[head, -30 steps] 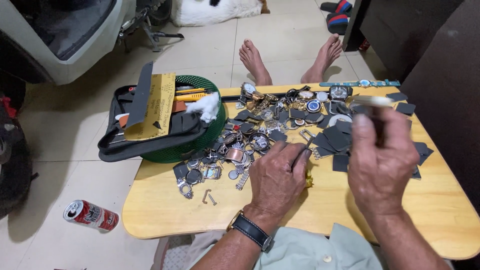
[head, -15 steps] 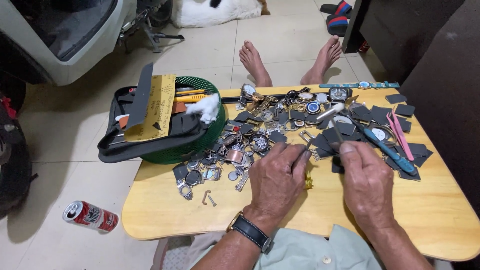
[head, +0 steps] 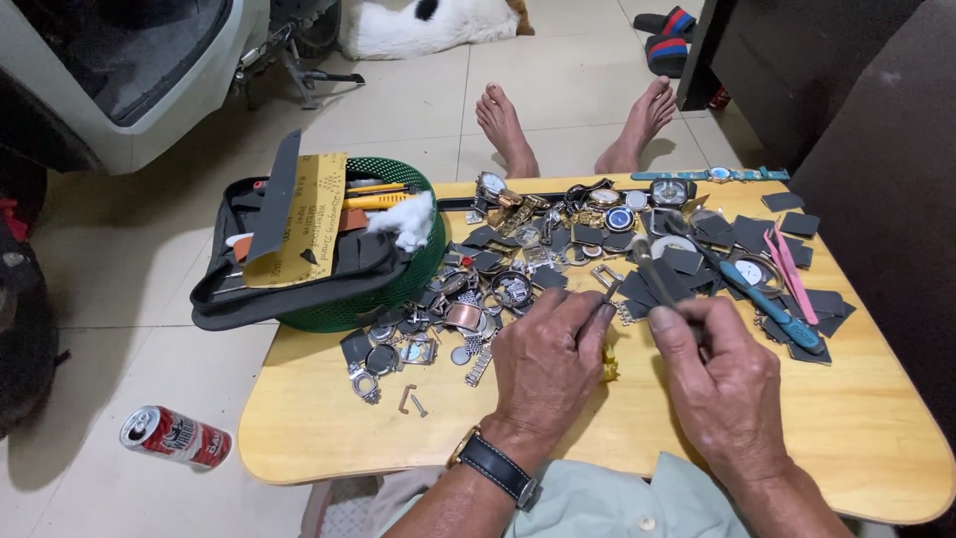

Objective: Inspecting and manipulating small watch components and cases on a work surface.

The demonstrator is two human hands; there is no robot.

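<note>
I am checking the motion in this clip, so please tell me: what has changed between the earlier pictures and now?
The right hand, raised high with a slim tool a second ago, has come down to the table beside the left hand, its tool now pointing toward the heap of watch parts. The left hand stayed low over the table, pinching a small metal piece. The green basket and red can did not move.

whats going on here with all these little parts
A person sits at a low wooden table strewn with watch parts and dark square pieces. The left hand pinches a small metal part, while the right hand holds a thin tool close to it. A green basket holding a black pouch sits at the table's left edge.
</note>
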